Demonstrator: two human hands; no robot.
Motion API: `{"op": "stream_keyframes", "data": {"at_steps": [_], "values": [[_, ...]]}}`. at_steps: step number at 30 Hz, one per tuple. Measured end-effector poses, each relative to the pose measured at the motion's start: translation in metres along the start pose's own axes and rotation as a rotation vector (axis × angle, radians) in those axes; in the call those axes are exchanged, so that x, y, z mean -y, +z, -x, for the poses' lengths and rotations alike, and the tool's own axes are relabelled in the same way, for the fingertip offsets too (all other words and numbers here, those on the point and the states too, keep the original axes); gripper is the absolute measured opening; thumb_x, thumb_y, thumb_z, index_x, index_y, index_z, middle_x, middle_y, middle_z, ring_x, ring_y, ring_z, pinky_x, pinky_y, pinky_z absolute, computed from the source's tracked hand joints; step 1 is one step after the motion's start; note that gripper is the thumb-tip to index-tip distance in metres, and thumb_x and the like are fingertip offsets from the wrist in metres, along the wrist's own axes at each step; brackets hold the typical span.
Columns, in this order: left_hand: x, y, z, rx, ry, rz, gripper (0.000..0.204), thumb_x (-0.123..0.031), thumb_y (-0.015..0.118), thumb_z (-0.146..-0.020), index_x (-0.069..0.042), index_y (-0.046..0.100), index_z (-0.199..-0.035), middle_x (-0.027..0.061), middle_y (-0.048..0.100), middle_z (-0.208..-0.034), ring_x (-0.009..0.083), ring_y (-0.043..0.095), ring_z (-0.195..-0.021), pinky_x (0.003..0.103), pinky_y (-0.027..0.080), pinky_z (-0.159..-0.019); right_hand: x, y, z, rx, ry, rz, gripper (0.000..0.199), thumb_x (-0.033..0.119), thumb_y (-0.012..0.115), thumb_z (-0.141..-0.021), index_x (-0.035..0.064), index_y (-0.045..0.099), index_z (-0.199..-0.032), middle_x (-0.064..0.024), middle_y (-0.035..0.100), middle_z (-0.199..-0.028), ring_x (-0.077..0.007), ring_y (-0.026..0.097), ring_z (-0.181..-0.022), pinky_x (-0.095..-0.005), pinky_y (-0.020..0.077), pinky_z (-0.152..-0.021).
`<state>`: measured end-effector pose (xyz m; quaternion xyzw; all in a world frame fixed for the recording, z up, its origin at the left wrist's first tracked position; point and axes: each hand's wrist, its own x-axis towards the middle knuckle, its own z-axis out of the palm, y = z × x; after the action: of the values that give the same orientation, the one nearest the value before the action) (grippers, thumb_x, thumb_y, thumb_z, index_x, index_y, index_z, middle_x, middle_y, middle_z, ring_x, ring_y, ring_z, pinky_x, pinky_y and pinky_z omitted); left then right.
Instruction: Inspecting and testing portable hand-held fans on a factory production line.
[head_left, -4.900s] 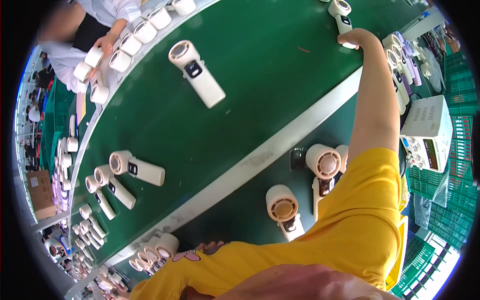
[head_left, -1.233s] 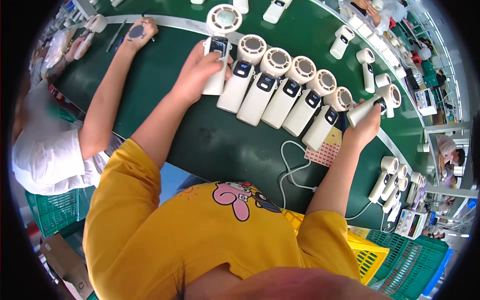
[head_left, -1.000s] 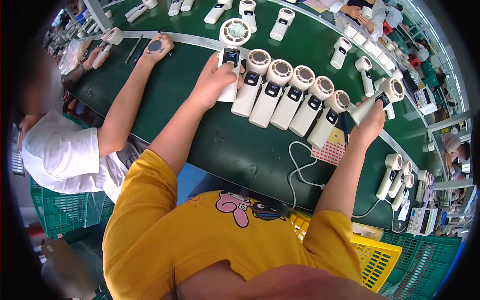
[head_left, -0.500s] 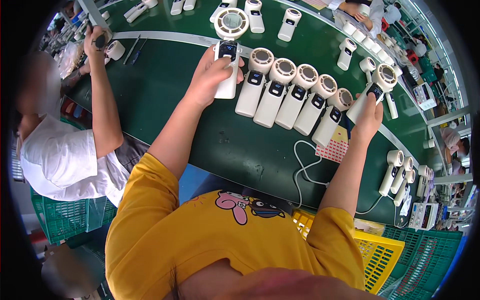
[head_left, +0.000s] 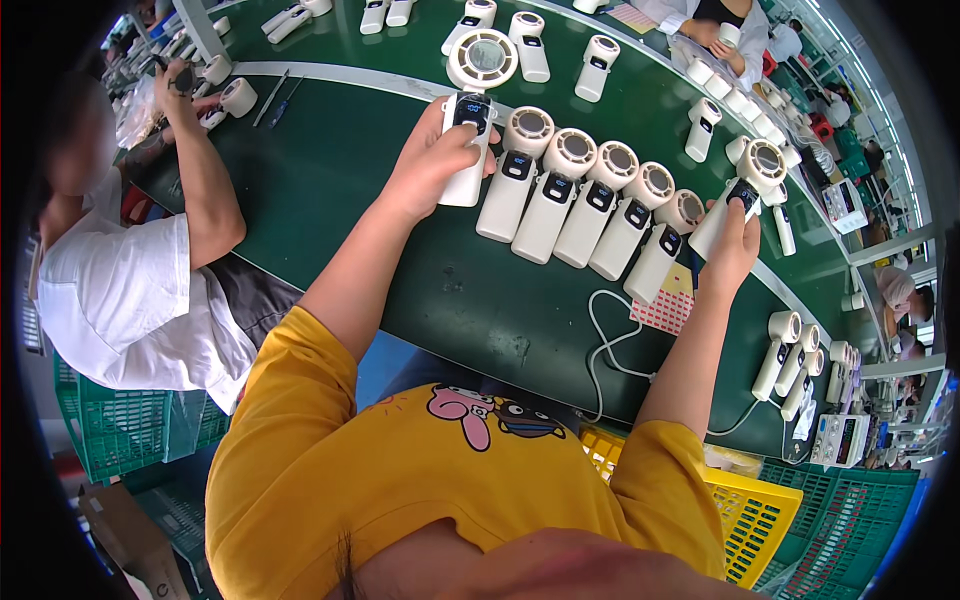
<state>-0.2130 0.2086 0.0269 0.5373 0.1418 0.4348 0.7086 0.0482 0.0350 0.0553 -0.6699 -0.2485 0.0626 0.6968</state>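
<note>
Left hand (head_left: 432, 165) wrapped around handle of white handheld fan (head_left: 472, 120) — thumb by dark display, round head resting on green table (head_left: 330, 170). Right hand (head_left: 735, 250) clasping second white fan (head_left: 738, 195) at right end. Between them, row of five fans (head_left: 590, 205) lying side by side. White cable (head_left: 610, 340) and pink sticker sheet (head_left: 665, 308) just below the row.
</note>
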Motion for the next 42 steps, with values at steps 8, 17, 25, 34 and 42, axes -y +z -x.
{"op": "stream_keyframes", "data": {"at_steps": [8, 17, 25, 34, 42], "values": [[0.007, -0.002, -0.005, -0.206, -0.192, -0.315, 0.040, -0.012, 0.049, -0.074, 0.006, 0.043, -0.109, 0.0189, 0.054, -0.090, 0.0237, 0.054, -0.078, 0.031, 0.045, -0.067, -0.012, -0.009, -0.009, 0.013, -0.022, -0.035, 0.031, 0.024, 0.050, -0.085, -0.0028, 0.052, -0.099, -0.0131, 0.060, -0.080, -0.0148, 0.055, -0.062, -0.0231, 0.0445, -0.056], [0.006, 0.013, -0.013, -0.156, -0.379, -1.040, 0.039, -0.029, 0.049, -0.078, 0.004, 0.052, -0.099, 0.0172, 0.056, -0.091, 0.0275, 0.054, -0.081, 0.031, 0.044, -0.074, -0.007, -0.007, -0.004, 0.166, 0.023, -0.216, 0.026, 0.019, 0.045, -0.084, -0.0029, 0.048, -0.098, -0.0142, 0.060, -0.080, -0.0168, 0.056, -0.061, -0.0242, 0.0454, -0.054], [0.002, 0.047, 0.003, -0.252, 0.277, -1.280, 0.023, -0.022, 0.050, -0.083, -0.002, 0.055, -0.093, 0.0139, 0.056, -0.090, 0.0247, 0.052, -0.078, 0.029, 0.042, -0.070, 0.008, 0.003, 0.005, 0.330, 0.042, -0.385, 0.027, 0.017, 0.047, -0.085, -0.0040, 0.047, -0.102, -0.0162, 0.060, -0.085, -0.0202, 0.060, -0.069, -0.0258, 0.0491, -0.060], [0.002, 0.092, 0.026, -0.045, -0.170, -0.076, 0.027, -0.008, 0.044, -0.084, 0.002, 0.041, -0.109, 0.0115, 0.049, -0.085, 0.0143, 0.050, -0.062, 0.023, 0.042, -0.056, 0.056, 0.047, -0.009, 0.439, -1.075, 0.430, 0.022, 0.024, 0.055, -0.081, 0.0051, 0.058, -0.092, -0.0070, 0.061, -0.082, -0.0225, 0.055, -0.070, -0.0300, 0.0436, -0.064], [-0.010, 0.054, 0.039, 0.047, 0.024, -0.091, 0.040, -0.009, 0.039, -0.081, 0.004, 0.032, -0.118, 0.0168, 0.041, -0.103, 0.0141, 0.043, -0.072, 0.020, 0.039, -0.058, -0.054, -0.164, -0.262, -0.480, -0.058, 1.016, 0.029, 0.024, 0.045, -0.080, 0.0014, 0.054, -0.095, -0.0207, 0.061, -0.088, -0.0353, 0.060, -0.083, -0.0399, 0.0474, -0.070]]}}
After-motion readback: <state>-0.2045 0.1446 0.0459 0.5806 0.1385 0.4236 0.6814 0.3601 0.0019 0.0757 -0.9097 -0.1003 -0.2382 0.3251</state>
